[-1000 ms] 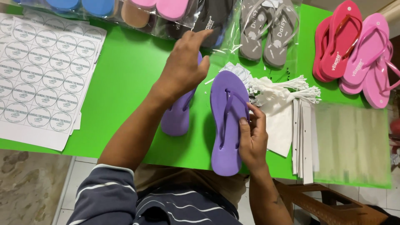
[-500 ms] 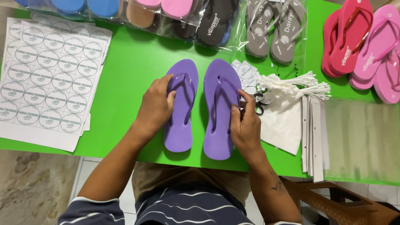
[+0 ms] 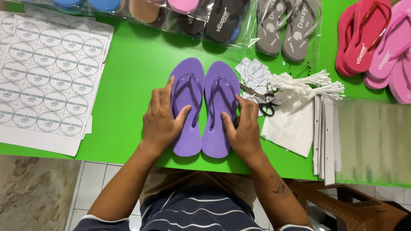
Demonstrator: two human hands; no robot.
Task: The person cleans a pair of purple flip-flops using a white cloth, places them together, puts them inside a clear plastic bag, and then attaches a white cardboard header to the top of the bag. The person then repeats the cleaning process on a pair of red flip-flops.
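Both purple flip-flops now lie side by side, squared up since half a second ago.
Left hand (image 3: 162,122) spread flat on left flip-flop (image 3: 187,107), right hand (image 3: 245,128) spread on right flip-flop (image 3: 219,109), mid green surface (image 3: 128,64); I'd press evenly, edges flush.

A green table (image 3: 128,68) carried sheets of round white stickers (image 3: 47,81) at the left edge. Along the far side lay clear bags of flip-flops: a black pair (image 3: 216,19), a grey pair (image 3: 287,28), and blue, tan and pink ones partly cut off by the frame. Loose red flip-flops (image 3: 357,38) and pink flip-flops (image 3: 391,51) lay at the far right. Small scissors (image 3: 261,102) rested beside cut round labels (image 3: 252,70), a bundle of white string tags (image 3: 312,83), white paper (image 3: 291,126), card strips (image 3: 325,137) and clear plastic bags (image 3: 372,141). A brown woven stool (image 3: 342,205) stood below.
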